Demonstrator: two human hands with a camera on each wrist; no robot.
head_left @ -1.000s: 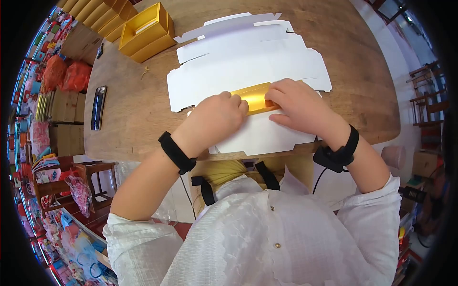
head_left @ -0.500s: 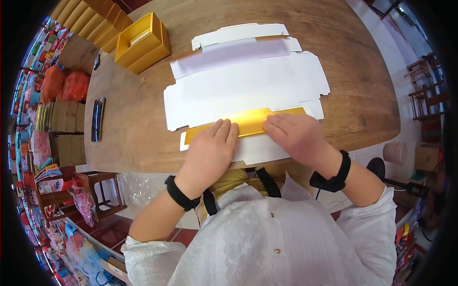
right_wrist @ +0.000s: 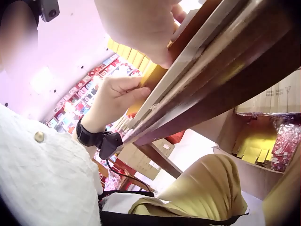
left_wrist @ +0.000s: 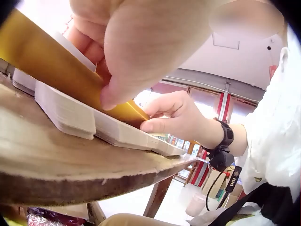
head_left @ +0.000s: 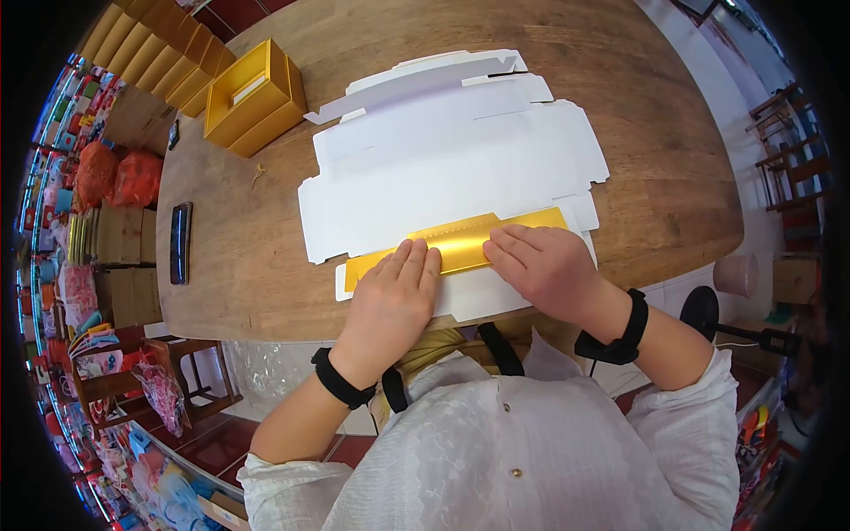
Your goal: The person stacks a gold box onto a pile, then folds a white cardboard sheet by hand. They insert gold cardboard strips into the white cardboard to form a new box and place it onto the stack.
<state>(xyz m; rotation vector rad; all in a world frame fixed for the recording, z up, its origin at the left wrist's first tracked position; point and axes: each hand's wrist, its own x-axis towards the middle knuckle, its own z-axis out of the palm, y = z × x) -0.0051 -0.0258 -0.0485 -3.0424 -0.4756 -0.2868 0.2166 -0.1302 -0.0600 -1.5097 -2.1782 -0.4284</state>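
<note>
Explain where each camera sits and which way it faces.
Head: worn on the head, looking forward and down at the gold cardboard strip and wooden table; left hand, right hand and white shirt show.
Left wrist: worn there, looking past the near left hand toward the right hand; white shirt shows.
Right wrist: worn there, looking past the near right hand toward the left hand; white shirt and khaki trousers show.
Both wrist views share both hands, the strip and the table.

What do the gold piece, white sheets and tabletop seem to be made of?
Gold piece: probably card with a metallic coating, judging by its sheen and dotted line.
White sheets: likely matte paperboard, with notched edges and stacked layers.
Tabletop: seemingly wood or veneer, smooth, with brown grain.
</note>
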